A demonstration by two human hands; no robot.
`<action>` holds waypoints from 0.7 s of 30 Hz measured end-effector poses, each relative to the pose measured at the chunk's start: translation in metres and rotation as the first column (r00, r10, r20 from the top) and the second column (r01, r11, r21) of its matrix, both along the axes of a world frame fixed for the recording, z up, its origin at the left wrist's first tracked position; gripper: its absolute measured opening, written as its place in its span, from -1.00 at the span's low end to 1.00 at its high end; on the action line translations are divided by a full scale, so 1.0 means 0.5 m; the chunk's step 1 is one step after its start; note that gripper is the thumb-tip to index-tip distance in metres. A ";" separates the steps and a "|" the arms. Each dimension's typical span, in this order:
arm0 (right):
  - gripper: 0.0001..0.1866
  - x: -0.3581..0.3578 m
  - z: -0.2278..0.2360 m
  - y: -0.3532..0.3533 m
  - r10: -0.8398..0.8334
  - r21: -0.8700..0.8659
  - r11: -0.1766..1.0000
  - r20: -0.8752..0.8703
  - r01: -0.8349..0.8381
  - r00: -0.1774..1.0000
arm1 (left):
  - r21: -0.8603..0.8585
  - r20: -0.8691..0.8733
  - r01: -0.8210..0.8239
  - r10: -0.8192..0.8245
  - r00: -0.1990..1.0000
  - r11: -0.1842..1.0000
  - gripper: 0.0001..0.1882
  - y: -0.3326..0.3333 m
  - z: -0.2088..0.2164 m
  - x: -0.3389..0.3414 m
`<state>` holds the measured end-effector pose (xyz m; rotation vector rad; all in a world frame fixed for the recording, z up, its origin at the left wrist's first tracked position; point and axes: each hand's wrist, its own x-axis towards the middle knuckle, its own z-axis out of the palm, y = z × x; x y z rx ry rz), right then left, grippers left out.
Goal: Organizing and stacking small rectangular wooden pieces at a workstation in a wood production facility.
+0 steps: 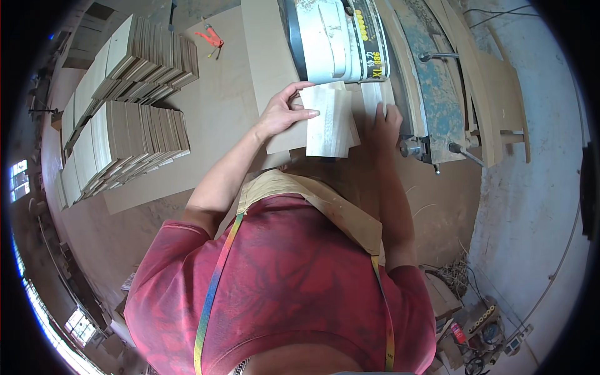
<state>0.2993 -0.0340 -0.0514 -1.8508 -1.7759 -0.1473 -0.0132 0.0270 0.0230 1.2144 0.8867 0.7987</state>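
My left hand (pixel 282 115) is closed on a small bundle of thin, pale wooden sheets (pixel 327 125), its thumb on top and its fingers at the far-left edge. The sheets lie slightly fanned, with browner edges showing on their right. My right hand (pixel 384 130) is beside the machine, its fingers curled at the near end of another pale wooden strip (pixel 373 95). Part of that hand is in shadow, and its thumb is hidden. Just beyond both hands stands a white and black machine housing (pixel 337 40).
On the left, long rows of thin wooden boards (pixel 134 134) stand stacked on brown sheeting (pixel 219 131). Red-handled pliers (pixel 211 39) lie farther off. A worn blue metal machine bed (pixel 428 75) with lever handles (pixel 467 154) is on the right, near a pale wall (pixel 537 181).
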 end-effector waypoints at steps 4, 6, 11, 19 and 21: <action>-0.57 0.007 0.064 0.072 0.015 -0.036 0.999 -0.180 -0.022 0.983 | 0.084 -0.145 -0.155 0.166 0.975 0.984 -0.32 -0.028 0.005 0.060; -0.55 -0.004 0.142 0.091 0.036 -0.088 0.993 -0.372 -0.074 0.928 | 0.135 -0.244 -0.277 0.303 0.921 0.951 -0.37 -0.034 0.007 0.084; -0.44 -0.127 0.287 -0.061 0.010 -0.502 0.859 -0.182 -0.102 0.983 | 0.328 -0.350 -0.351 0.458 0.817 0.877 -0.45 -0.043 0.008 0.113; -0.30 -0.165 0.288 -0.095 -0.004 -0.412 0.910 -0.114 -0.044 0.994 | 0.318 -0.335 -0.328 0.429 0.839 0.890 -0.51 -0.033 0.005 0.105; -0.30 -0.085 0.268 -0.113 0.069 -0.365 0.918 -0.235 -0.154 0.969 | 0.281 -0.357 -0.308 0.397 0.846 0.909 -0.52 -0.031 0.005 0.099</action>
